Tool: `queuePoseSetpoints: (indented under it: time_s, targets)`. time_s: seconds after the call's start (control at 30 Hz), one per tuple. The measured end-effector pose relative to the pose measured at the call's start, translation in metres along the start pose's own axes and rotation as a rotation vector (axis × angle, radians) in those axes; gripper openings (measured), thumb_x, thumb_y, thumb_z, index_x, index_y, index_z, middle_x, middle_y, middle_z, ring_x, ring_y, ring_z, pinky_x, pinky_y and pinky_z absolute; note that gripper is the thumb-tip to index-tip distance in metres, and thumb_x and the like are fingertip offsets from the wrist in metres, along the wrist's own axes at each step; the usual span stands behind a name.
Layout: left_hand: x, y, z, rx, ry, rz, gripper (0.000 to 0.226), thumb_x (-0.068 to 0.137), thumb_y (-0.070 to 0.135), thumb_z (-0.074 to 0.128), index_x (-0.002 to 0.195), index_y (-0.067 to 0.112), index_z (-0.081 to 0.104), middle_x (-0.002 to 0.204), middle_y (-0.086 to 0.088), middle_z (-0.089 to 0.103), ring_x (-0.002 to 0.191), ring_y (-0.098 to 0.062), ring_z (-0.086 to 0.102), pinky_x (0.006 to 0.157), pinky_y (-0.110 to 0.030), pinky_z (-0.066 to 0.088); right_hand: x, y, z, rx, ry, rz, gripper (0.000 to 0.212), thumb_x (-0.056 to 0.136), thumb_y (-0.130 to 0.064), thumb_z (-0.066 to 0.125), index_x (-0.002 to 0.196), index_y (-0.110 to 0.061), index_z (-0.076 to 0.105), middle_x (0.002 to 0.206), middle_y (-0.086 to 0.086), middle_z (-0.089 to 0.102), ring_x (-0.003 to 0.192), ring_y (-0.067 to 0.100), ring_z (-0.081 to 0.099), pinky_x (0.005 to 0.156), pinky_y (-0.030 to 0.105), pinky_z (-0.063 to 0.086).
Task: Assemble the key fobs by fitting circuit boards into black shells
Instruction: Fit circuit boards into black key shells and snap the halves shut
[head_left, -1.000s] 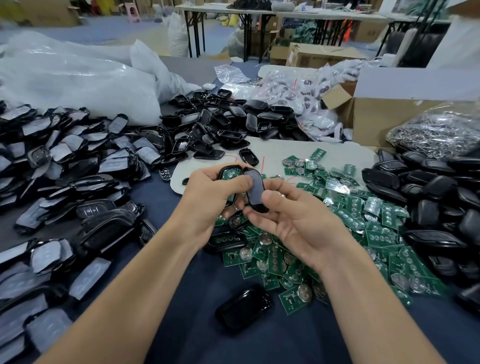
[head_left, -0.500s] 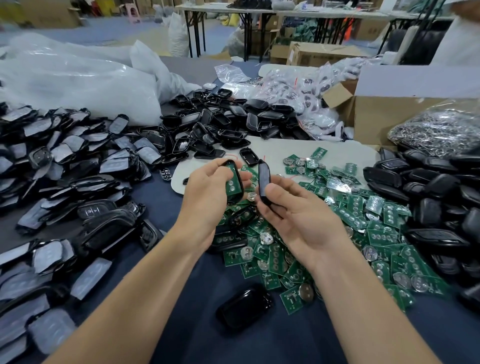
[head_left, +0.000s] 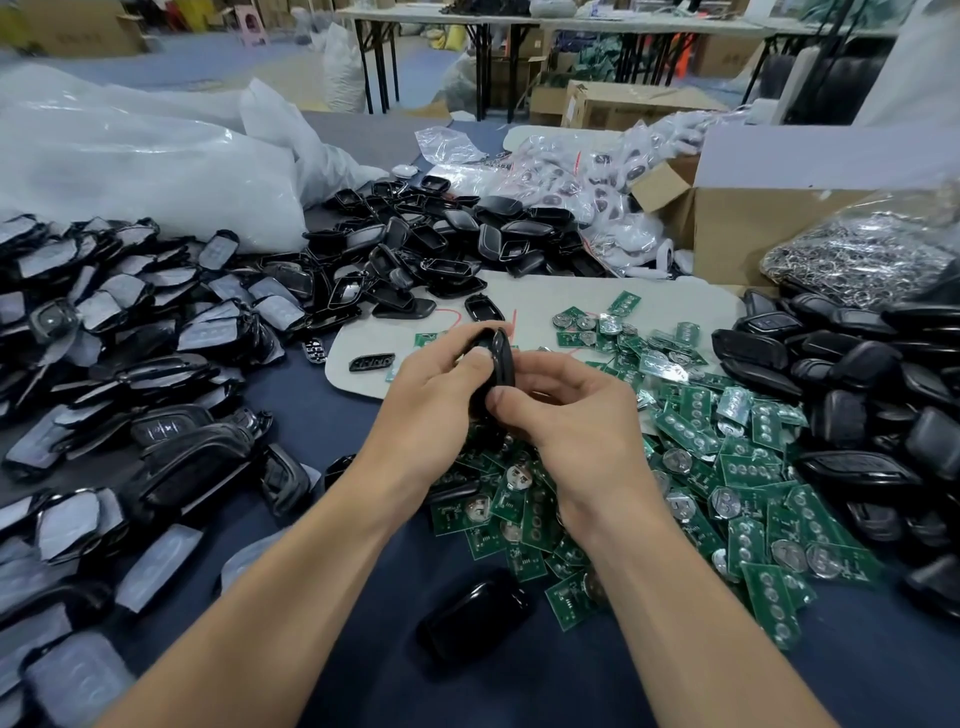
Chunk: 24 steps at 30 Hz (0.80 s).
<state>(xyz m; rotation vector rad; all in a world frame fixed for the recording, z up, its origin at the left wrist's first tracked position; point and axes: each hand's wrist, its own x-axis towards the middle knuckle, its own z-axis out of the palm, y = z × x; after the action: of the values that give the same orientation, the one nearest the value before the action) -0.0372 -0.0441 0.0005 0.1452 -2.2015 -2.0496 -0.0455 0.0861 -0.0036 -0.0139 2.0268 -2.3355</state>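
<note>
Both my hands hold one black key fob (head_left: 497, 364) above the middle of the table, its two shell halves pressed together edge-on to me. My left hand (head_left: 436, 400) grips it from the left, thumb on its side. My right hand (head_left: 566, 410) pinches it from the right, thumb at its lower end. The circuit board inside is hidden. Under my hands a heap of green circuit boards (head_left: 701, 467) with round coin cells spreads to the right. One closed black fob (head_left: 475, 613) lies on the blue cloth near me.
Film-covered black shells (head_left: 130, 364) are piled at the left, open shell halves (head_left: 431, 249) behind, glossy black shells (head_left: 872, 395) at the right. A cardboard box (head_left: 753, 228), a bag of metal rings (head_left: 862, 254) and white plastic bags (head_left: 145, 156) stand at the back.
The two shell halves, held apart with the green board showing in the left one, have been brought together into one closed fob between both hands.
</note>
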Motion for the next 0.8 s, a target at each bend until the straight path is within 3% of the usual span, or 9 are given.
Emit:
queuePoseSetpoints:
  time_s: [0.07, 0.17, 0.27, 0.43, 0.53, 0.67, 0.8]
  targets:
    - [0.001, -0.001, -0.003, -0.037, -0.028, -0.027, 0.035, 0.104, 0.023, 0.046, 0.120, 0.035, 0.075, 0.114, 0.002, 0.079, 0.111, -0.020, 0.073, 0.096, -0.042, 0.057, 0.001, -0.001, -0.001, -0.001, 0.000, -0.005, 0.030, 0.072, 0.003, 0.087, 0.086, -0.023, 0.082, 0.085, 0.003, 0.080, 0.089, 0.028, 0.077, 0.087, 0.050, 0.062]
    - [0.001, 0.000, -0.007, -0.098, -0.084, -0.084, 0.038, 0.110, 0.017, 0.041, 0.128, 0.027, 0.073, 0.117, -0.005, 0.079, 0.112, -0.023, 0.074, 0.103, -0.047, 0.055, 0.001, 0.000, -0.002, -0.015, 0.003, -0.007, 0.030, 0.071, 0.003, 0.087, 0.086, -0.022, 0.082, 0.084, 0.002, 0.079, 0.088, 0.025, 0.076, 0.086, 0.046, 0.062]
    - [0.002, 0.002, -0.009, -0.120, -0.135, -0.098, 0.042, 0.108, 0.012, 0.040, 0.136, 0.029, 0.068, 0.121, -0.007, 0.077, 0.116, -0.025, 0.072, 0.110, -0.052, 0.050, 0.001, 0.000, -0.003, -0.031, 0.015, -0.008, 0.031, 0.070, 0.004, 0.088, 0.087, -0.021, 0.082, 0.085, 0.002, 0.079, 0.088, 0.023, 0.076, 0.087, 0.045, 0.062]
    - [0.005, 0.003, -0.019, -0.084, -0.304, -0.078, 0.055, 0.100, 0.006, 0.049, 0.148, 0.032, 0.054, 0.127, -0.008, 0.074, 0.123, -0.027, 0.068, 0.109, -0.048, 0.050, 0.003, 0.002, -0.006, -0.039, -0.007, -0.020, 0.035, 0.070, 0.006, 0.087, 0.095, -0.017, 0.081, 0.086, 0.002, 0.080, 0.084, 0.017, 0.076, 0.077, 0.031, 0.061]
    - [0.006, 0.001, -0.027, -0.055, -0.326, -0.047, 0.052, 0.100, -0.004, 0.059, 0.142, 0.027, 0.060, 0.124, -0.009, 0.076, 0.119, -0.027, 0.071, 0.101, -0.043, 0.057, 0.003, 0.001, -0.010, -0.048, -0.050, -0.036, 0.037, 0.068, 0.008, 0.086, 0.096, -0.016, 0.082, 0.086, 0.001, 0.080, 0.083, 0.013, 0.076, 0.072, 0.022, 0.059]
    - [0.007, -0.001, -0.032, -0.068, -0.285, -0.038, 0.054, 0.084, -0.007, 0.076, 0.131, 0.018, 0.068, 0.111, -0.008, 0.080, 0.092, -0.021, 0.077, 0.073, -0.025, 0.062, 0.006, -0.003, -0.017, -0.130, -0.143, -0.045, 0.040, 0.065, 0.008, 0.088, 0.091, -0.022, 0.082, 0.087, -0.002, 0.081, 0.084, 0.011, 0.076, 0.076, 0.023, 0.060]
    - [0.007, -0.003, -0.035, -0.032, -0.272, 0.007, 0.057, 0.077, -0.012, 0.080, 0.128, 0.012, 0.070, 0.111, -0.009, 0.080, 0.110, -0.024, 0.075, 0.088, -0.026, 0.059, 0.006, -0.004, -0.019, -0.213, -0.156, -0.057, 0.042, 0.064, 0.003, 0.092, 0.094, -0.025, 0.081, 0.090, -0.006, 0.081, 0.088, 0.011, 0.077, 0.082, 0.030, 0.062]
